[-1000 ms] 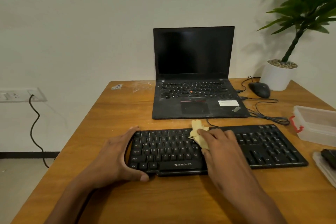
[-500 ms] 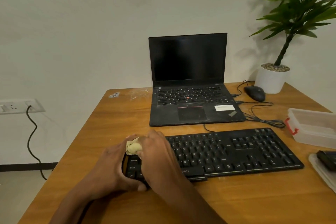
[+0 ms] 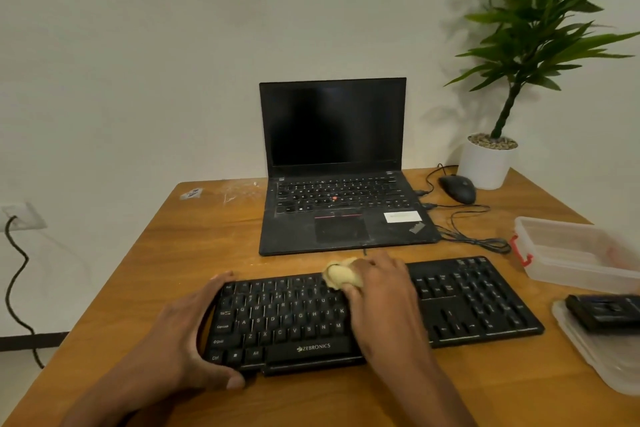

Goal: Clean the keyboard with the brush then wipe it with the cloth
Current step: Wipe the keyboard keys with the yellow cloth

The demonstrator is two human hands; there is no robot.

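A: Two hands, one keyboard (image 3: 478, 302), one cloth (image 3: 338, 274). Left hand (image 3: 180, 333) wraps the keyboard's left end, thumb on the front edge, fingers curled over the back edge. Right hand (image 3: 379, 291) sits on the keyboard's middle, fingers bunched round the yellow cloth, pressing it on the top key rows.

B: Where's the keyboard?

A: On the bench (image 3: 173, 253), just in front of the one laptop (image 3: 332, 163), lid up, screen dark.

B: Other counts?

A: One mouse (image 3: 457, 188) behind-right of the keyboard, beside one potted plant (image 3: 488, 163). One clear box (image 3: 571, 253) with a red latch just right of the keyboard. One clear lid or tray (image 3: 588, 357) at the keyboard's right end, a black thing (image 3: 604, 312) on it.

B: The brush?

A: Can't tell, blurred and cut by the frame edge. Most of the cloth is hidden under the right hand. Keys under that hand are hidden too. One wall socket (image 3: 22, 217) far left of the keyboard, half cut off.
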